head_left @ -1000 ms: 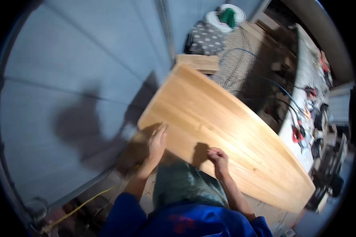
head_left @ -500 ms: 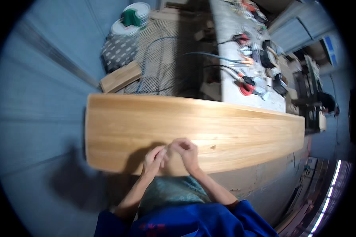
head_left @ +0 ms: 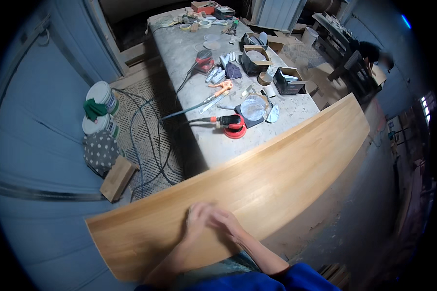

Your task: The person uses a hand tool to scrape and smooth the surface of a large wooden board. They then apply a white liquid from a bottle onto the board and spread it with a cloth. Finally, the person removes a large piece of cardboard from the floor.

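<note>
A long pale wooden board with curved long edges stretches across the lower view in front of me, its far edge beside the worktable. Over its left part, my left hand and my right hand meet with curled fingers, touching or nearly touching. Both hands are blurred, so I cannot tell whether anything small is between them or whether they rest on the board.
The grey worktable beyond holds red sanders, boxes, discs and hoses. Two white buckets, a dotted cloth and a wood block sit left, beside a blue wall. Someone in dark clothing appears at the back right.
My view has swung round toward the worktable, now higher in view. The board lies at a different slant. My hands, apart a second ago, have come together over the board.
</note>
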Action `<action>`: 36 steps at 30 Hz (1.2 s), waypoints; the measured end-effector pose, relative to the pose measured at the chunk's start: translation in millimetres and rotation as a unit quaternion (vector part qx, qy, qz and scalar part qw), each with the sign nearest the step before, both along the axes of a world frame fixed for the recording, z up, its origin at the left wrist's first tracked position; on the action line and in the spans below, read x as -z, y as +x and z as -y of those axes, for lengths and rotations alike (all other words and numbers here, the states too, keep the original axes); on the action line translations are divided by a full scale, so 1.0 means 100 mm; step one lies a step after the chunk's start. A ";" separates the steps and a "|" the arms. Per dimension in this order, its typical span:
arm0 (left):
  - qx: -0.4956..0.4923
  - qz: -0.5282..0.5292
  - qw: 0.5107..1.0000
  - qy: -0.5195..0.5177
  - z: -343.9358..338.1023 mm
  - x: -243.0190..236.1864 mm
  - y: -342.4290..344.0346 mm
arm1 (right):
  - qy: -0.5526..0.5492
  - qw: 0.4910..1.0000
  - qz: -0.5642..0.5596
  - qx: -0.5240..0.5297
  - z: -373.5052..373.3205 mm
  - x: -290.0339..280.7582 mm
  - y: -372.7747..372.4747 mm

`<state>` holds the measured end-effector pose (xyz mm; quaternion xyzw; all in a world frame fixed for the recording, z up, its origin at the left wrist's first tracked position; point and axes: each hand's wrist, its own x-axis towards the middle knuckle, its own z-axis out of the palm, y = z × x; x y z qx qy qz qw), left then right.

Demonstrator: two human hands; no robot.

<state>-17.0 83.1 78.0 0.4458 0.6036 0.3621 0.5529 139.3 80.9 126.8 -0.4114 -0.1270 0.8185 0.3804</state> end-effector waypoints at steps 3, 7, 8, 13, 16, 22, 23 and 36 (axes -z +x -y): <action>0.052 0.129 0.986 -0.091 -0.64 -0.33 0.49 | -0.015 0.990 0.088 0.113 -0.29 0.00 0.15; 0.087 -0.196 0.950 0.228 -1.99 0.05 0.73 | 0.108 0.929 0.319 0.155 -0.77 0.69 0.68; 0.082 -0.253 0.914 0.305 -2.49 -0.03 0.74 | 0.135 0.903 0.374 0.163 -0.87 0.84 0.78; 0.115 -0.448 0.783 0.417 -4.37 0.39 0.71 | 0.250 0.802 0.513 0.178 -1.11 1.07 0.93; 0.146 -0.471 0.783 0.379 -5.02 0.80 0.69 | 0.270 0.796 0.510 0.185 -1.12 1.19 0.87; 0.160 -0.543 0.776 0.277 -5.31 0.66 1.18 | 0.306 0.763 0.542 0.176 -1.11 1.26 0.96; 0.175 -0.530 0.773 0.301 -5.28 0.58 1.09 | 0.305 0.761 0.543 0.179 -1.12 1.19 0.94; 0.256 -0.435 0.842 0.193 -1.79 -2.07 -2.87 | 0.293 0.838 0.416 0.196 -0.95 1.27 0.85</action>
